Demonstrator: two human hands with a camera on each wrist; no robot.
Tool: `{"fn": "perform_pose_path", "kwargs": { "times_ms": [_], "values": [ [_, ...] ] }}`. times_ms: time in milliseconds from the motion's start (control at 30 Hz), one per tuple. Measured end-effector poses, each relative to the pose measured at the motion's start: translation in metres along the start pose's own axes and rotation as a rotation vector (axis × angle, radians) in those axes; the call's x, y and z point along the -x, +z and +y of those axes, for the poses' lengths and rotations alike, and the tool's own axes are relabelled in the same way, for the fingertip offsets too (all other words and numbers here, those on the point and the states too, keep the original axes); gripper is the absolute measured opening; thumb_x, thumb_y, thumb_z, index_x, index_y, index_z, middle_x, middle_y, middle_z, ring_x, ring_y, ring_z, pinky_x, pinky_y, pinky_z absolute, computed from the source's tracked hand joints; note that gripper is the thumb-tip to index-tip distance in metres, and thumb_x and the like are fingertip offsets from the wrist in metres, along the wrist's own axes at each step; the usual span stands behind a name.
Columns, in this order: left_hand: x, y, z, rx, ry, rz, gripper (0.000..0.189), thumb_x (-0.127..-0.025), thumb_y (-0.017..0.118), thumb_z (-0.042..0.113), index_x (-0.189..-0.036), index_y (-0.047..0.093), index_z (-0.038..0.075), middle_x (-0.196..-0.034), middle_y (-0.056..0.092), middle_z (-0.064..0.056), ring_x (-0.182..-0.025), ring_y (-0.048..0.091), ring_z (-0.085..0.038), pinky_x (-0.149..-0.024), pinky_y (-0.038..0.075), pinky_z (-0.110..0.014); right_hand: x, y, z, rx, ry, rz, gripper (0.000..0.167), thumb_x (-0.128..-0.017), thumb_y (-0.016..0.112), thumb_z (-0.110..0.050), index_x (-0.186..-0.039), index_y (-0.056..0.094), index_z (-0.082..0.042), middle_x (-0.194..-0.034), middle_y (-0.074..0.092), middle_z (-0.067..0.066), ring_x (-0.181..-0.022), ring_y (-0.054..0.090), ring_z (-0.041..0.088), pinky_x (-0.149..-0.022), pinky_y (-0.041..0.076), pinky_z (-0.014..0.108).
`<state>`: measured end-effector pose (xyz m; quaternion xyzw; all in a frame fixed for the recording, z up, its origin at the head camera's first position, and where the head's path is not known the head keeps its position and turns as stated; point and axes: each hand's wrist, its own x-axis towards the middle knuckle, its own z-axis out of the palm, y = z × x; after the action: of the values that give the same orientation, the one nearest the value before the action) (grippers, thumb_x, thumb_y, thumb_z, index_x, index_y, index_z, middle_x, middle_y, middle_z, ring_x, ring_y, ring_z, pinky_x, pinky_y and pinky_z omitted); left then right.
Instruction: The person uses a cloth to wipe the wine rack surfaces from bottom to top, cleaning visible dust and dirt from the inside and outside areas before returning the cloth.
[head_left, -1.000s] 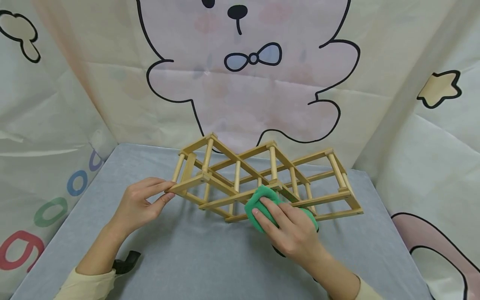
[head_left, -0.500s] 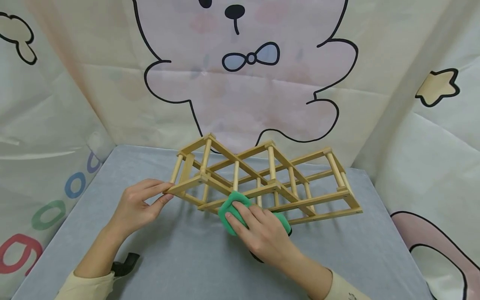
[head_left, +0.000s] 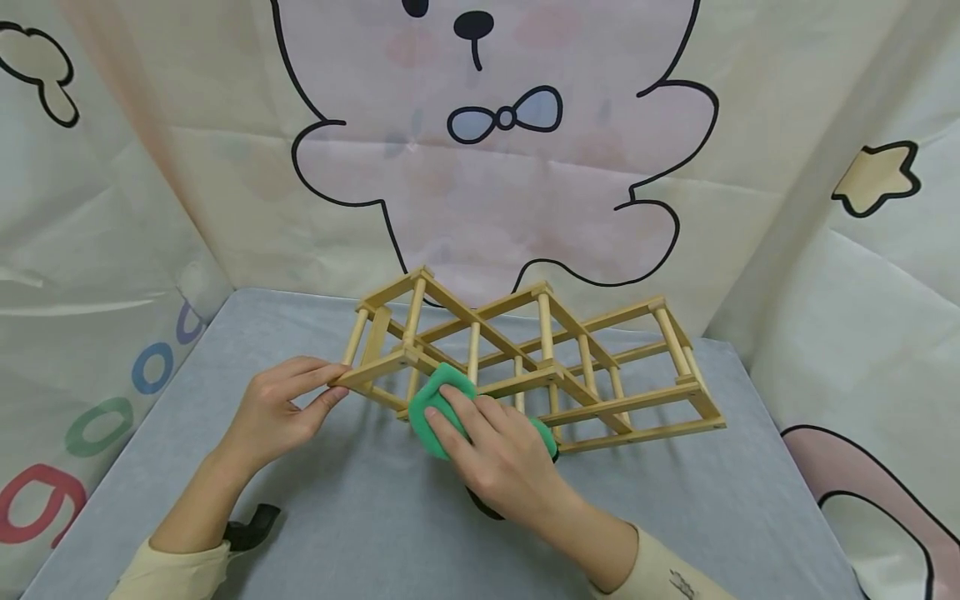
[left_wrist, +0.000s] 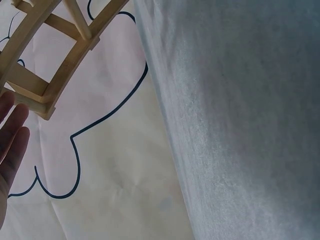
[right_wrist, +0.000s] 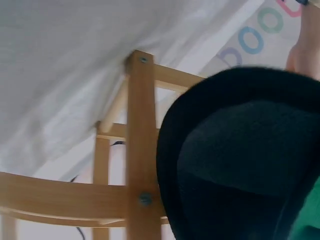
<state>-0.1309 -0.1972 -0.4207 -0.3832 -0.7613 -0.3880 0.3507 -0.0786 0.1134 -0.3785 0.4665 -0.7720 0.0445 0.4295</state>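
Observation:
A light wooden slatted rack [head_left: 545,329], built of crossed slats and round dowels, stands tilted across the table. My left hand [head_left: 281,408] pinches its left end corner between thumb and fingers; in the left wrist view those fingers [left_wrist: 14,145] show beside the rack's end [left_wrist: 65,70]. My right hand [head_left: 498,454] holds a green cloth [head_left: 426,421] with a black edge against a front slat, left of the rack's middle. The thumb is hidden under the cloth. The right wrist view shows the cloth's dark side [right_wrist: 240,150] close to a screwed slat [right_wrist: 141,125].
A blue-grey cloth covers the table [head_left: 360,533]. Behind it hangs a printed backdrop [head_left: 510,192] with a cartoon figure, and printed sheets close off both sides. A black strap [head_left: 255,527] sticks out by my left wrist.
My right hand has slid the green cloth leftward along the front slats, from right of the rack's middle to near its left section. The left hand keeps its hold; the rack stays put.

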Motion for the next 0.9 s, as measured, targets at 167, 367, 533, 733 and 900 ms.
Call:
{"fn": "perform_pose_path", "kwargs": {
  "times_ms": [167,367,533,733,900],
  "values": [
    [0.0,-0.001,0.0,0.0,-0.001,-0.004,0.04,-0.104,0.067,0.037,-0.103,0.081,0.0,-0.093,0.077,-0.007,-0.077,0.073,-0.021,-0.078,0.055,-0.013,-0.018,0.0,-0.003,0.028,-0.067,0.06,0.024,-0.107,0.056,-0.012,-0.118,0.077,-0.009,-0.121,0.075,0.015,-0.084,0.07,0.023,-0.063,0.059,0.029],
    [-0.001,-0.001,0.0,-0.005,0.004,-0.012,0.04,-0.105,0.066,0.037,-0.104,0.081,0.0,-0.094,0.077,-0.007,-0.077,0.073,-0.022,-0.074,0.057,-0.015,-0.038,-0.002,-0.008,0.072,-0.153,0.144,0.021,-0.103,0.061,-0.014,-0.114,0.078,-0.012,-0.118,0.076,0.011,-0.081,0.068,0.017,-0.053,0.049,0.021],
    [-0.001,-0.002,0.0,-0.012,0.015,-0.015,0.041,-0.105,0.065,0.037,-0.104,0.081,-0.001,-0.094,0.077,-0.009,-0.077,0.073,-0.023,-0.073,0.057,-0.016,-0.048,-0.003,-0.012,0.08,-0.119,0.099,0.022,-0.102,0.063,-0.015,-0.118,0.078,-0.013,-0.123,0.075,0.01,-0.083,0.067,0.017,-0.055,0.05,0.023],
    [-0.001,-0.002,0.002,-0.015,0.018,-0.009,0.041,-0.105,0.066,0.037,-0.104,0.081,-0.001,-0.094,0.077,-0.008,-0.077,0.073,-0.023,-0.074,0.057,-0.016,-0.045,-0.001,-0.011,0.104,-0.073,0.025,0.025,-0.105,0.06,-0.013,-0.122,0.077,-0.014,-0.125,0.074,0.011,-0.086,0.069,0.019,-0.063,0.057,0.027],
    [-0.002,-0.001,0.002,-0.016,0.013,-0.007,0.04,-0.105,0.066,0.037,-0.104,0.081,0.0,-0.093,0.077,-0.007,-0.076,0.073,-0.022,-0.074,0.057,-0.016,-0.034,-0.003,-0.008,0.104,-0.038,0.005,0.026,-0.106,0.057,-0.011,-0.121,0.078,-0.013,-0.121,0.075,0.011,-0.081,0.068,0.021,-0.061,0.056,0.028]
  ]
}}
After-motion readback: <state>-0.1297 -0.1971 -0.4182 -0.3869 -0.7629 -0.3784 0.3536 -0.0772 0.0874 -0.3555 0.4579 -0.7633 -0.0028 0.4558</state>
